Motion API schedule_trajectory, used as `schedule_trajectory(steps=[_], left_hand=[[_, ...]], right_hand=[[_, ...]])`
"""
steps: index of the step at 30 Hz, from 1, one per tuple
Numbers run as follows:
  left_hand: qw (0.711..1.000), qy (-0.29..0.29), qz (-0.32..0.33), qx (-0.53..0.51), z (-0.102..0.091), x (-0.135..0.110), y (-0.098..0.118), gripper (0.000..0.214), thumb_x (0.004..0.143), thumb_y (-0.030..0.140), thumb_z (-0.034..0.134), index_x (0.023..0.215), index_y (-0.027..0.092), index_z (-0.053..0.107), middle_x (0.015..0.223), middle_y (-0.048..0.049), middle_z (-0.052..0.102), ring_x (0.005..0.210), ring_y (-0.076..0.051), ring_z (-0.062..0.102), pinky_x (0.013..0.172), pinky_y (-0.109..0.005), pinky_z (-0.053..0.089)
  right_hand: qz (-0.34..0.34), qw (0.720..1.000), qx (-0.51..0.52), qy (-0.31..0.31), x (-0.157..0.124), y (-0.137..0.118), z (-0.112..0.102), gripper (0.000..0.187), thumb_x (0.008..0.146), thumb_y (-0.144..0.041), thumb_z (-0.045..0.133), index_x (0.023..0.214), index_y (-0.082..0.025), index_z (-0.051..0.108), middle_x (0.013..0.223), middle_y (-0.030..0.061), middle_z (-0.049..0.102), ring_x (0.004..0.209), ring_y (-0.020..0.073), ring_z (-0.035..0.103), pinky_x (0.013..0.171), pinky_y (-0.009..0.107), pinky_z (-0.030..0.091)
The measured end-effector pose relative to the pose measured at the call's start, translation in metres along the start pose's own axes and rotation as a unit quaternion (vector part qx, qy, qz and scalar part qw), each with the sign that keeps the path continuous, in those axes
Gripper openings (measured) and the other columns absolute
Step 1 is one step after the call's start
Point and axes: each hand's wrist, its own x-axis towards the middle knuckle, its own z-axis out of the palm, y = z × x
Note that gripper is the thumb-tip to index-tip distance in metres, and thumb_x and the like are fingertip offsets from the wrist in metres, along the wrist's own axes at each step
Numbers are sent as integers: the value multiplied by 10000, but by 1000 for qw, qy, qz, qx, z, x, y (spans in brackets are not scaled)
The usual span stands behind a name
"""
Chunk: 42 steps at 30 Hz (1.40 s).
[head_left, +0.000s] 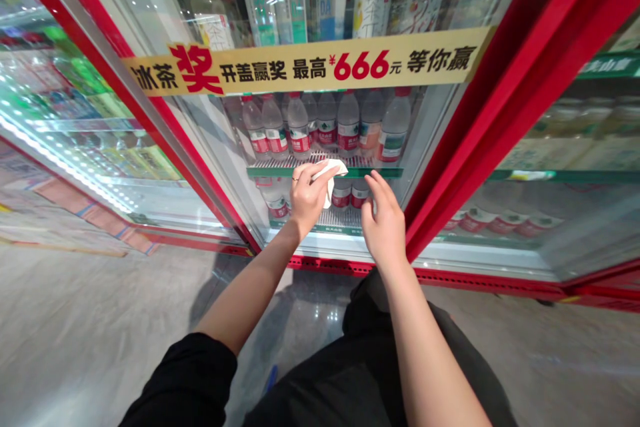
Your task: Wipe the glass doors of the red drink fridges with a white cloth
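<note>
My left hand (pixel 306 197) is closed on a white cloth (pixel 334 170) and presses it against the glass door (pixel 220 147) of a red-framed drinks fridge, level with a shelf of water bottles (pixel 325 125). There is a ring on one finger of that hand. My right hand (pixel 384 220) lies flat with fingers spread on the same glass, just right of the cloth and a little lower. It holds nothing.
A yellow banner (pixel 310 67) with red and black print crosses the glass above my hands. Red door frames (pixel 500 100) stand on both sides, with more fridges beyond. The grey polished floor (pixel 90 327) lies below, and my dark trousers (pixel 350 373) are in the foreground.
</note>
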Motion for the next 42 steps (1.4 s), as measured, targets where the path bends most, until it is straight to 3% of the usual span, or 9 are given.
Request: schedule_trajectory(steps=[6, 15, 19, 24, 27, 34, 42], left_hand=[[998, 44, 0, 34, 0, 17, -5, 296, 1099, 232, 572, 1246, 307, 818, 1227, -79, 799, 1135, -210, 674, 1058, -421, 591], [998, -15, 54, 17, -6, -13, -9, 329, 1107, 203, 547, 1278, 286, 815, 1208, -90, 801, 1201, -202, 695, 1085, -366, 586], [999, -33, 25, 12, -7, -4, -15, 326, 1103, 204, 557, 1275, 300, 816, 1230, -82, 792, 1199, -206, 686, 1105, -386, 568], [1000, 20, 1, 11, -6, 9, -22, 326, 1095, 188, 571, 1280, 303, 813, 1270, -82, 781, 1189, -209, 660, 1122, -412, 538], [1000, 27, -3, 14, -5, 5, -22, 307, 1096, 212, 584, 1267, 313, 819, 1251, -72, 789, 1177, -205, 664, 1116, -404, 539], [1000, -27, -8, 4, -11, -12, -23, 310, 1108, 255, 563, 1258, 320, 826, 1226, -81, 795, 1194, -208, 688, 1116, -394, 558], [999, 24, -17, 19, -14, 0, -27, 291, 1098, 224, 585, 1221, 312, 833, 1222, -80, 799, 1163, -203, 686, 1098, -409, 562]], right_hand=[[-13, 1000, -6, -4, 0, -4, 2, 561, 963, -136, 491, 1484, -264, 656, 1614, 96, 635, 1513, 247, 596, 1318, 533, 457], [-5, 1000, 4, -15, 0, -7, 3, 557, 964, -144, 494, 1485, -253, 657, 1628, 101, 622, 1516, 254, 592, 1326, 526, 444], [-6, 1000, 6, -19, 0, -9, 4, 568, 959, -137, 502, 1492, -263, 653, 1630, 101, 620, 1520, 259, 587, 1330, 542, 434], [-10, 1000, 1, -21, 1, -9, 7, 561, 968, -143, 497, 1495, -255, 652, 1630, 99, 620, 1520, 253, 587, 1330, 527, 438], [-16, 1000, 1, -19, 1, -8, 10, 562, 970, -143, 497, 1498, -259, 649, 1625, 95, 625, 1508, 246, 598, 1323, 523, 449], [-20, 1000, 8, -22, 1, -9, 13, 546, 976, -149, 503, 1492, -239, 657, 1624, 119, 623, 1510, 261, 596, 1318, 541, 452], [-22, 999, 3, -32, 2, -10, 13, 561, 972, -137, 505, 1504, -239, 650, 1629, 116, 620, 1507, 259, 600, 1317, 530, 457]])
